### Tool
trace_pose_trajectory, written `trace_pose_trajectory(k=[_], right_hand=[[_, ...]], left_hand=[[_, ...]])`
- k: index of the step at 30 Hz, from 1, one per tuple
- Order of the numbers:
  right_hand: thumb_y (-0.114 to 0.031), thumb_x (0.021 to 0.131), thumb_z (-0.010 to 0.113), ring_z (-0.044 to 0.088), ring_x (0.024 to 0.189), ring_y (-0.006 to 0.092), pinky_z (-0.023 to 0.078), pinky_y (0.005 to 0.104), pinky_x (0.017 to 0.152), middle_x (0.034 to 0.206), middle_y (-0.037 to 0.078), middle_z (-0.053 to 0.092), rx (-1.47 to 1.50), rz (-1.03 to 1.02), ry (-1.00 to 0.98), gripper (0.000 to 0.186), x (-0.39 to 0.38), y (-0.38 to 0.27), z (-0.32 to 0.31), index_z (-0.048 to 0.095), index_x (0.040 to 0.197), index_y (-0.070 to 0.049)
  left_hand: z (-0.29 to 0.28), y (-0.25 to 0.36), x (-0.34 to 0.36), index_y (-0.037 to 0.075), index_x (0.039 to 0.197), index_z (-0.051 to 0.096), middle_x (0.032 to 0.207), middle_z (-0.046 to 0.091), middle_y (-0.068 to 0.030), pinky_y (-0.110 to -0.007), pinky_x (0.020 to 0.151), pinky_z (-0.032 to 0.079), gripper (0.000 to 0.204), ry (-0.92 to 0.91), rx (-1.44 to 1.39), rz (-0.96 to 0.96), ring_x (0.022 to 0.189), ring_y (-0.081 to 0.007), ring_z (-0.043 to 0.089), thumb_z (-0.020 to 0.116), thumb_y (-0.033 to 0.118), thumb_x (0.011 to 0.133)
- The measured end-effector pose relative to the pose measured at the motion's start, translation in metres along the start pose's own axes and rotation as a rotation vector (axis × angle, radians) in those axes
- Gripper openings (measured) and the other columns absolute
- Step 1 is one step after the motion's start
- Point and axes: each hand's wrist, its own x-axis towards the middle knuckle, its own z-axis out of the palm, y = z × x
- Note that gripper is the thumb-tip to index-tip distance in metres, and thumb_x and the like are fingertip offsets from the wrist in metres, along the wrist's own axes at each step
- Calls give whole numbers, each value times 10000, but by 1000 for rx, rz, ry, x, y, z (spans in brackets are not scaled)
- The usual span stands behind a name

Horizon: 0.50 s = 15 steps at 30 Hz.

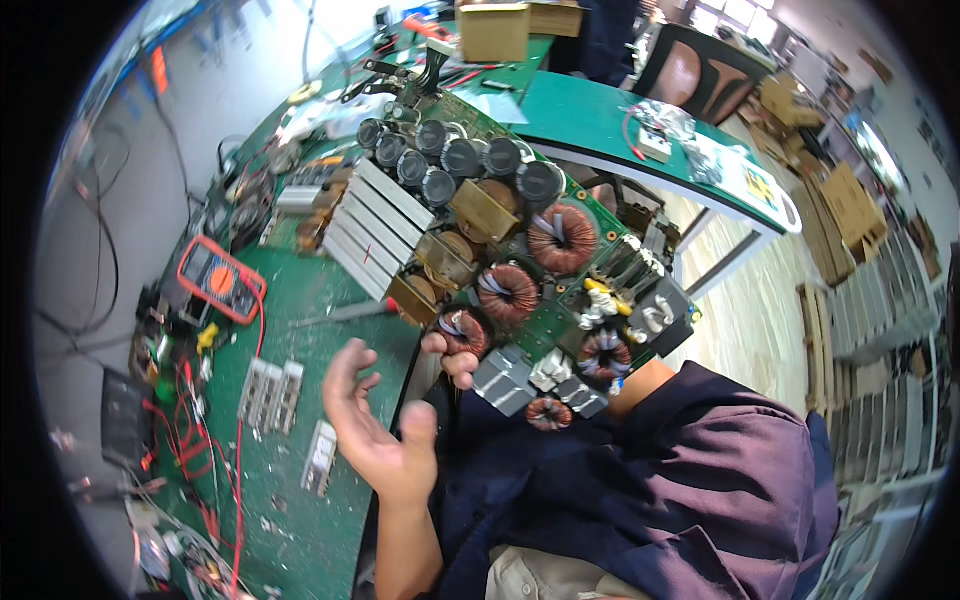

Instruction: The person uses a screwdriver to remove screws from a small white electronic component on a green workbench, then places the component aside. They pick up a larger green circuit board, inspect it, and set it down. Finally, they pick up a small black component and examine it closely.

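Observation:
A large green circuit board (pixel 540 330) is tilted up in front of me, carrying black capacitors (pixel 460 157), copper toroid coils (pixel 560 238), yellowish transformers (pixel 480 210) and a finned silver heatsink (pixel 375 225). My right hand (pixel 455 368) grips the board from beneath, its fingertips showing at the near left edge by a coil; the rest is hidden. My left hand (pixel 385 430) is off the board, just below and left of it, fingers loosely bent and apart with nothing in them.
The green bench (pixel 280 470) holds a red multimeter (pixel 220 280), a screwdriver (pixel 365 310), small metal blocks (pixel 270 395) and tangled leads. A second table (pixel 570 110) carries assorted parts, with a chair (pixel 700 65) behind it. A person (pixel 600 40) is at the back; cardboard (pixel 850 205) lines the right.

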Motion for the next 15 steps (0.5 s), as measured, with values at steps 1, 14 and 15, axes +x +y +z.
trace_pose_trajectory(k=[1,14,15], right_hand=[[-332,974,718,676,1097,298,564,441,977,1434,191,519,-15,-53,6,835,-11,-14,-2,234,1585,-34],[-364,916,803,563,1303,253,486,402,1087,1523,164,469,-624,-1070,662,1078,-172,-248,43,77,1654,-67],[-290,931,793,573,1280,231,488,392,1077,1475,153,516,-624,-1109,704,1002,-182,-262,51,126,1638,-48]], left_hand=[[16,6,3,-46,1387,535,1345,583,-173,-399,980,444,871,-116,-33,81,1192,-288,570,801,570,831],[259,88,36,-86,1427,465,1320,561,-302,-503,1009,498,863,-596,57,797,1186,-476,591,905,278,780],[276,89,39,-88,1416,468,1312,573,-289,-493,1005,500,765,-610,40,753,1180,-469,601,857,195,821]])
